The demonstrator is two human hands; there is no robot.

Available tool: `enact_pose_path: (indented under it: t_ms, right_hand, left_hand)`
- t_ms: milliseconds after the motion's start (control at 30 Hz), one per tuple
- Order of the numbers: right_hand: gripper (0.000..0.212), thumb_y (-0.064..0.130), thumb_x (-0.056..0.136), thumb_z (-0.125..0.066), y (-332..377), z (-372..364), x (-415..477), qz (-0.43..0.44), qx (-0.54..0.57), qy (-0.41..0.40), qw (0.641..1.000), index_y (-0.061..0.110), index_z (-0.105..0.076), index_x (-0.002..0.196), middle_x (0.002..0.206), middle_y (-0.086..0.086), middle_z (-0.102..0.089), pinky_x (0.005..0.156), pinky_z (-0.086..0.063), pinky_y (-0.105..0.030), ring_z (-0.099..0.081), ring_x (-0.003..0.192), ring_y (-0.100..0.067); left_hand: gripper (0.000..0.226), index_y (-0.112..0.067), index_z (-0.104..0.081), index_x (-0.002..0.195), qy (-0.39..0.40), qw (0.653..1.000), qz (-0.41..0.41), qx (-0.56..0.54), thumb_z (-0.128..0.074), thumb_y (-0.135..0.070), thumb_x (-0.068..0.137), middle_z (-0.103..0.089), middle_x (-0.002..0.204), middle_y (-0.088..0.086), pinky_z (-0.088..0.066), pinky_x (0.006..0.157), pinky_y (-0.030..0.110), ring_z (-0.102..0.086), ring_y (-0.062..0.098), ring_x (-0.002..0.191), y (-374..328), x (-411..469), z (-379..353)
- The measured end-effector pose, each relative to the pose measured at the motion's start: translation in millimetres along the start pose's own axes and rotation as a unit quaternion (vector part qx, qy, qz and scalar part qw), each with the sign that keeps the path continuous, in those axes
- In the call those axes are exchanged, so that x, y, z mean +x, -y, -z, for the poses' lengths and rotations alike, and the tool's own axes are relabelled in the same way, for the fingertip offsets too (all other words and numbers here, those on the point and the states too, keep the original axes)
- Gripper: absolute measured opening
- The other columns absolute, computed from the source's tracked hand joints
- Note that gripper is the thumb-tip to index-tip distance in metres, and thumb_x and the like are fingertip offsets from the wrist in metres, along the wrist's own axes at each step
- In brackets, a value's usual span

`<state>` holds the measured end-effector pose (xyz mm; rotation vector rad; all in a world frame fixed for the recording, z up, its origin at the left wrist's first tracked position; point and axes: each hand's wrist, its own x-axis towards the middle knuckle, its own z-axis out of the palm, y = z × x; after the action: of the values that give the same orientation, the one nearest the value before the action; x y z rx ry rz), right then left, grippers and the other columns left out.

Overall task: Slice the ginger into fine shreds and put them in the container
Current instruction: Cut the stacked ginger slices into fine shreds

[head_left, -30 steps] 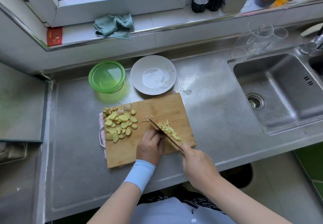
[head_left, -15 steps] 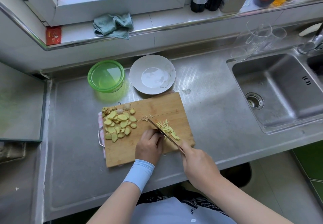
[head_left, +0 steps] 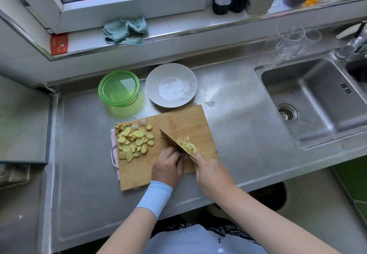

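On the cutting board (head_left: 178, 122), my right hand (head_left: 212, 172) gripped the knife (head_left: 174, 142) beside the ginger shreds (head_left: 186, 144). My left hand (head_left: 167, 166) was curled against the blade, whatever it pinned hidden. Knuckles that close risked a nick if the blade tilted. Uncut ginger slices (head_left: 135, 140) lay to the left, and the green container (head_left: 119, 88) stood beyond on the desk (head_left: 238, 126).

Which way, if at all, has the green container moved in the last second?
No, it hasn't: the green container still sits just left of the white plate.
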<state>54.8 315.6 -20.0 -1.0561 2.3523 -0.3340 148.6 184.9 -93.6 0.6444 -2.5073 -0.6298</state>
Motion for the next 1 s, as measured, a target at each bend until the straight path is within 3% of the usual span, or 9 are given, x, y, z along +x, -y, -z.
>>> enact_pose_path:
  t_ms: [133, 400, 667, 800, 900, 1000]
  right_hand:
    - [0.016, 0.017, 0.102, -0.039, -7, 1, -19, 0.002, -0.015, 0.002, 1.0, 0.021, -0.038, 0.118, 0.075, -0.002, -0.053, 0.057, -0.04, -0.038, -0.052, 0.067, -0.031]
    - [0.028, 0.015, 0.102, -0.041, -7, -4, -13, -0.014, -0.03, 0.005, 0.999, 0.018, -0.038, 0.13, 0.089, -0.009, -0.065, 0.059, -0.039, -0.035, -0.06, 0.075, -0.032]
    - [0.028, 0.013, 0.101, -0.04, 0, -2, -5, -0.011, -0.022, -0.004, 1.0, 0.017, -0.038, 0.128, 0.076, -0.001, -0.045, 0.058, -0.035, -0.036, -0.045, 0.067, -0.03]
    - [0.031, 0.017, 0.103, -0.038, -8, -4, -30, -0.008, -0.027, -0.009, 1.0, 0.022, -0.036, 0.133, 0.078, 0.0, -0.055, 0.06, -0.036, -0.036, -0.05, 0.068, -0.027]
    - [0.037, 0.021, 0.104, -0.037, -11, -5, -37, -0.022, -0.017, -0.001, 1.0, 0.023, -0.034, 0.141, 0.088, -0.004, -0.065, 0.062, -0.037, -0.035, -0.052, 0.071, -0.026]
    - [0.027, 0.021, 0.104, -0.038, -8, -5, -28, -0.024, -0.01, 0.004, 1.0, 0.019, -0.04, 0.131, 0.089, -0.007, -0.066, 0.06, -0.038, -0.036, -0.059, 0.075, -0.03]
  left_hand:
    - [0.016, -0.012, -0.075, 0.083, -0.01, 1.0, 0.004, -0.013, -0.06, -0.018, 0.084, -0.068, 0.087, 0.003, -0.048, 0.064, 0.026, -0.059, 0.02, 0.078, 2, -1, -3]
    - [0.008, -0.012, -0.073, 0.081, 0.007, 1.0, 0.007, -0.016, -0.065, -0.013, 0.082, -0.065, 0.083, 0.002, -0.046, 0.063, 0.027, -0.057, 0.021, 0.076, 2, 0, -2]
    - [0.011, -0.013, -0.073, 0.081, 0.013, 1.0, 0.015, -0.006, -0.076, -0.004, 0.076, -0.066, 0.084, 0.003, -0.046, 0.064, 0.027, -0.058, 0.022, 0.076, 2, -1, -3]
    - [0.015, -0.011, -0.074, 0.082, 0.004, 1.0, 0.013, -0.016, -0.059, -0.013, 0.081, -0.067, 0.087, 0.005, -0.047, 0.064, 0.026, -0.059, 0.022, 0.078, 4, -1, -4]
    - [0.014, -0.011, -0.073, 0.083, 0.012, 1.0, 0.013, -0.021, -0.059, -0.013, 0.082, -0.066, 0.088, 0.005, -0.049, 0.065, 0.028, -0.059, 0.023, 0.079, 3, -1, -4]
    - [0.013, -0.012, -0.072, 0.082, 0.007, 1.0, 0.011, -0.023, -0.059, -0.014, 0.083, -0.065, 0.086, 0.004, -0.046, 0.065, 0.026, -0.056, 0.021, 0.078, 2, 0, -3]
